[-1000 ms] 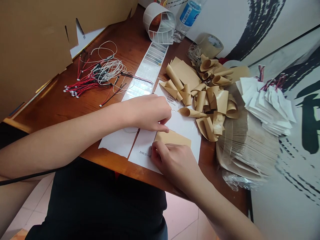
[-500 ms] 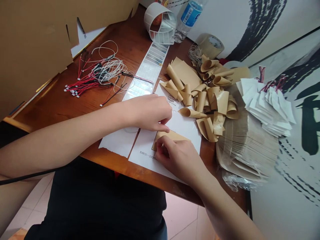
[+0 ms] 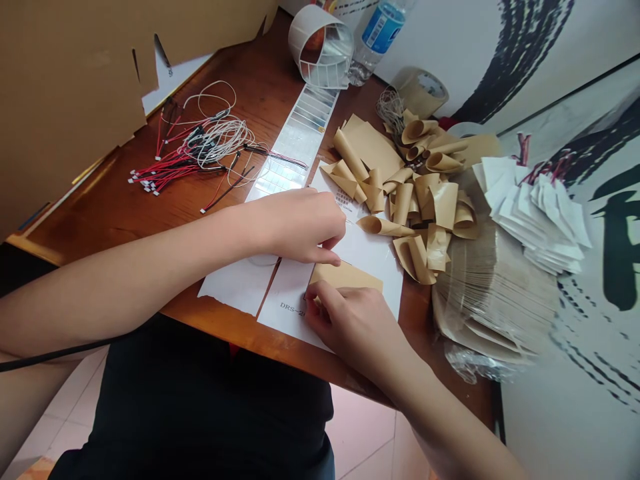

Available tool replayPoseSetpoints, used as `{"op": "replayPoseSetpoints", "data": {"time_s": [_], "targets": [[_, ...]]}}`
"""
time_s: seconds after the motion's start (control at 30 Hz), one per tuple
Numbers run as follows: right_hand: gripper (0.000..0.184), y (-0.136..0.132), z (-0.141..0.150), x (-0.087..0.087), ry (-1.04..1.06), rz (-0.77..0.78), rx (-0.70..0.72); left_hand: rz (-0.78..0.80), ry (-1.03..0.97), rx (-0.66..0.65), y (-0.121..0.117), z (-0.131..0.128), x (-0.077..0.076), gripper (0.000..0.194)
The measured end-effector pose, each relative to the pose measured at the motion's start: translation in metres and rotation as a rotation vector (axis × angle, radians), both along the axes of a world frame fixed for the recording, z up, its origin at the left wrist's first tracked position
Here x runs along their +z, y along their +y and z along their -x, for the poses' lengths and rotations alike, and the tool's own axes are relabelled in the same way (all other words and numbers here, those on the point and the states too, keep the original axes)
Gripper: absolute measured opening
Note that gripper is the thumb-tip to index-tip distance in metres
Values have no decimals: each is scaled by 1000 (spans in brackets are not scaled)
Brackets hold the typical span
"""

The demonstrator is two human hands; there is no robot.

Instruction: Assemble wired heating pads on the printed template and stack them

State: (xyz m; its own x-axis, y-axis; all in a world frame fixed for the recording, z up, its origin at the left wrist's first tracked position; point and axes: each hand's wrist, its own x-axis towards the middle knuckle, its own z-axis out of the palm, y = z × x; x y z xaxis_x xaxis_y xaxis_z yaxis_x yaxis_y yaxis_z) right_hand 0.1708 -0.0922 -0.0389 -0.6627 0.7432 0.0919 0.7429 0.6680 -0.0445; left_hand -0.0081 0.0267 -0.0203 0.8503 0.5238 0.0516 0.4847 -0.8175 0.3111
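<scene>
Tan kraft paper (image 3: 346,275) sits partly under the right hand (image 3: 355,327).

This looks like a small, home-style piecework corner rather than a factory floor: a varnished wooden desk (image 3: 260,87) stands over a pale tiled floor (image 3: 360,443) beside an ink-brushed wall panel (image 3: 590,380), covered with wire harnesses (image 3: 175,167) and curled kraft paper sheets (image 3: 403,203).

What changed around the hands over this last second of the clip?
The right hand rose over the tan paper sheet, then dropped back to its near edge, again covering part of the printed DRS label. The left hand stayed on the white paper; the curled tan paper pieces stayed put.
</scene>
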Motion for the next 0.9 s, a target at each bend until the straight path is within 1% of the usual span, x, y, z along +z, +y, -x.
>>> {"op": "replayPoseSetpoints", "data": {"time_s": [0.17, 0.4, 0.73, 0.9], "targets": [[27, -2, 2, 1, 0, -45, 7, -8, -10, 6, 0, 0, 0, 31], [26, -4, 6, -1, -25, -108, -2, -4, -9, 8, 0, 0, -1, 31], [18, 2, 2, -6, 51, 14, -61, -20, -12, -5, 1, 0, -1, 31], [9, 6, -4, -5, 78, 99, -99, -8, -10, -1, 1, 0, 0, 31]]}}
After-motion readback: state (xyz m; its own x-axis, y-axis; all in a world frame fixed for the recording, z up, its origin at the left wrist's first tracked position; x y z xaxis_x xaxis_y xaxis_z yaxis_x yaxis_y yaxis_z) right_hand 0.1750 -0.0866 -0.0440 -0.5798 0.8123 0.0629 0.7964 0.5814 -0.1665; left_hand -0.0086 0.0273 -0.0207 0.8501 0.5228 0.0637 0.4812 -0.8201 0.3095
